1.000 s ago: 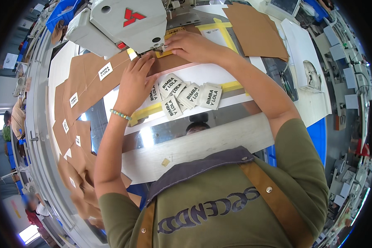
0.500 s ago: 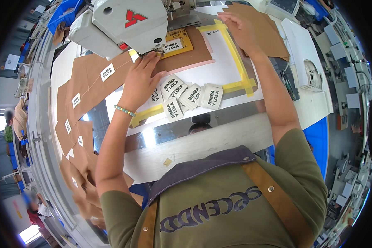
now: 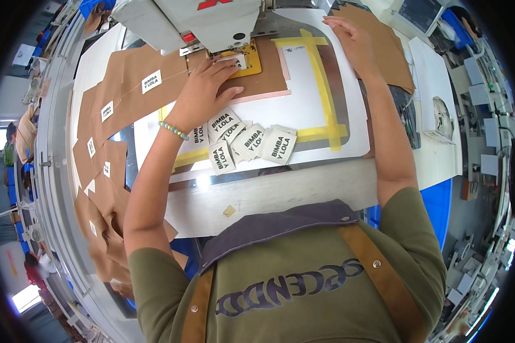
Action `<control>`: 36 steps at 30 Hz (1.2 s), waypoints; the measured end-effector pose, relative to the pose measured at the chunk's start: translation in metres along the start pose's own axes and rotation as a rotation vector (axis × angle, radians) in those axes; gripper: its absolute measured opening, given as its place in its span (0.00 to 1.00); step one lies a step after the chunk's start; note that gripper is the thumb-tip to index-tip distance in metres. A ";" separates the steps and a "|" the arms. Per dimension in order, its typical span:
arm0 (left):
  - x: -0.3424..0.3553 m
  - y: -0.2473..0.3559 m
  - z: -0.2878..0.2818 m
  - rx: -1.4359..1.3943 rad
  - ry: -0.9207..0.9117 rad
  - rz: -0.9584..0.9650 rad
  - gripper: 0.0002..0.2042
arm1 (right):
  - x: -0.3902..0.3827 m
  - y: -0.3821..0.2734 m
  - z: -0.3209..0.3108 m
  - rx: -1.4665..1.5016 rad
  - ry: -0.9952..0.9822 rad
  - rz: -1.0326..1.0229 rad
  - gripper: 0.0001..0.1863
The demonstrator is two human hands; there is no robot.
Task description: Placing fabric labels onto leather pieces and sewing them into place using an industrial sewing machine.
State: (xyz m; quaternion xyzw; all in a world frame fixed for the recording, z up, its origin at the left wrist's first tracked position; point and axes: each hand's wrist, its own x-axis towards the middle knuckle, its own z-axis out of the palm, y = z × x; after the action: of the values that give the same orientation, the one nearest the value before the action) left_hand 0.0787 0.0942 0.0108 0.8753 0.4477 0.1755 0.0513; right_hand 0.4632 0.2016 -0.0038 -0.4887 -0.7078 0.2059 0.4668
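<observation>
My left hand (image 3: 207,86) lies palm down with its fingers apart, under the white sewing machine head (image 3: 212,28). Its fingertips touch a yellow template (image 3: 252,64) and partly cover the white label (image 3: 238,60) framed in it. Below the template lies a brown panel (image 3: 269,83) with a pink strip along its edge. Loose white printed labels (image 3: 252,139) are heaped beside the left wrist. At the far right, my right hand (image 3: 353,43) is open and holds nothing, its fingers loosely bent at the edge of a stack of brown panels (image 3: 386,54).
Brown pieces bearing white labels (image 3: 151,82) trail down the left side, joined by thread. Yellow tape (image 3: 325,91) borders the white work sheet (image 3: 303,108). A control screen (image 3: 420,14) stands at the far right, near a white box (image 3: 432,97). A blue bin (image 3: 435,200) sits below the table edge.
The view has shifted, so the machine head appears higher. My left hand has moved right across the template, and its fingers now overlap the framed label. My right hand stays beside the brown stack.
</observation>
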 end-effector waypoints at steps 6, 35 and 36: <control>0.001 -0.003 -0.001 -0.049 -0.025 -0.012 0.23 | 0.001 0.006 0.005 -0.004 -0.016 -0.004 0.15; -0.004 -0.007 0.003 0.004 0.000 -0.003 0.22 | 0.001 0.023 0.016 -0.076 -0.008 -0.126 0.16; -0.004 -0.007 0.004 0.003 0.001 0.001 0.22 | 0.001 0.024 0.016 -0.083 -0.005 -0.128 0.16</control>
State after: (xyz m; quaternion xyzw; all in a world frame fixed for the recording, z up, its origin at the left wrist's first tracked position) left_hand 0.0727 0.0949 0.0042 0.8754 0.4477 0.1753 0.0498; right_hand 0.4613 0.2154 -0.0295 -0.4611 -0.7466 0.1474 0.4564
